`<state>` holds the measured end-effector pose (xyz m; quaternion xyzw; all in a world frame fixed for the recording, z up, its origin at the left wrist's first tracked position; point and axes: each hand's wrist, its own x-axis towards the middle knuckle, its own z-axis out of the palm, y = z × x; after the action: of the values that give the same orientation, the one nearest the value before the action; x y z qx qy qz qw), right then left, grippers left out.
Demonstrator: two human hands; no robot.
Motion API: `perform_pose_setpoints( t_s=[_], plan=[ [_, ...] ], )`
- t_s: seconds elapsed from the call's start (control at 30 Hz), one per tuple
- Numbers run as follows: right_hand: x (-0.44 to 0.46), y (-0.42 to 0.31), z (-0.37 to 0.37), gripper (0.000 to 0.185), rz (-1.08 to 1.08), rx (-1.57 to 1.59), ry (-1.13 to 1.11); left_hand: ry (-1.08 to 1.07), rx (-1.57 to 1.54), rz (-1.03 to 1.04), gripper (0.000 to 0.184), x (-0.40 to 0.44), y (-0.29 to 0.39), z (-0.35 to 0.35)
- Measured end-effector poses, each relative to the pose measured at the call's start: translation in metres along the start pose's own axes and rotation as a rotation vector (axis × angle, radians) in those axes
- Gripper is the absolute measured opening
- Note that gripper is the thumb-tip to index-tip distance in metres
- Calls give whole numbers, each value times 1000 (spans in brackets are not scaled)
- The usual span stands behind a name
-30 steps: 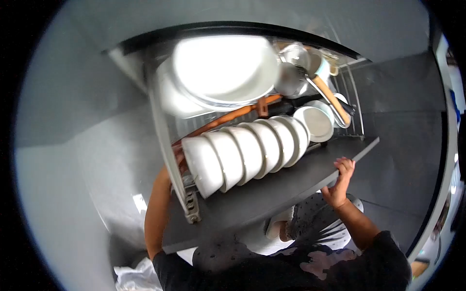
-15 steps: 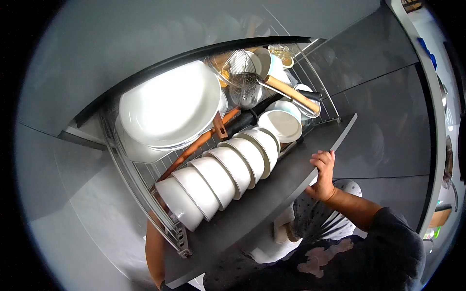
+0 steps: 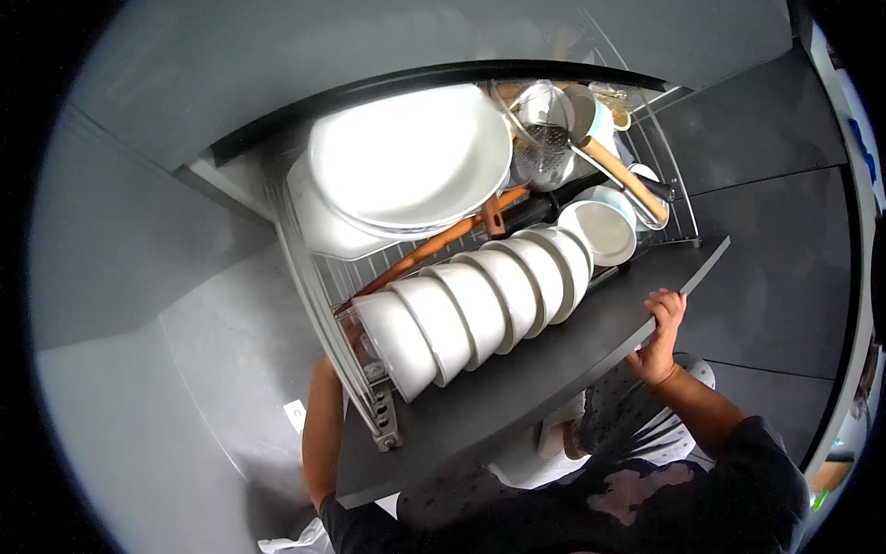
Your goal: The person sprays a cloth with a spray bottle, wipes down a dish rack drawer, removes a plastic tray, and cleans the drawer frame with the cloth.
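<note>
View swung; right hand (image 3: 659,342) curled round drawer front (image 3: 517,397); left hand hidden behind rail (image 3: 326,323), grip unclear.

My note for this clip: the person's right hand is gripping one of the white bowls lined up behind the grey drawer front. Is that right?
Not quite. The head view shows the right hand gripping the edge of the grey drawer front, apart from the white bowls, which are indeed lined up behind it.

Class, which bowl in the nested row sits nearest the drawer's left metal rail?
The bowl at the row's left end, beside the metal rail; every other bowl lies farther right along the row.
</note>
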<state>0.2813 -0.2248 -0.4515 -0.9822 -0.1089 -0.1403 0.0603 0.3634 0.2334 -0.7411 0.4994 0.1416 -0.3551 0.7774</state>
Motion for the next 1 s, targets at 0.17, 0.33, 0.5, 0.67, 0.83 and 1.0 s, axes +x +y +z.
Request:
perform_pose_setpoints(
  t_s=[0.17,0.33,0.5,0.67,0.83,1.0],
  plan=[
    [0,-1,-2,70,0,-15,-42,15,12,2,51,-9,-4,4],
    [2,-1,-4,70,-2,-5,-30,71,50,25,50,-22,-8,-6],
    [2,-1,-2,69,1,-5,-11,121,133,207,49,-26,-11,-44],
    [2,-1,-2,69,20,-10,2,291,264,25,44,-43,36,-31],
    [0,3,-1,71,13,-2,2,318,143,51,42,-71,39,-71],
    [1,-1,1,69,27,11,26,286,352,-58,26,-115,65,-76]
  ],
)
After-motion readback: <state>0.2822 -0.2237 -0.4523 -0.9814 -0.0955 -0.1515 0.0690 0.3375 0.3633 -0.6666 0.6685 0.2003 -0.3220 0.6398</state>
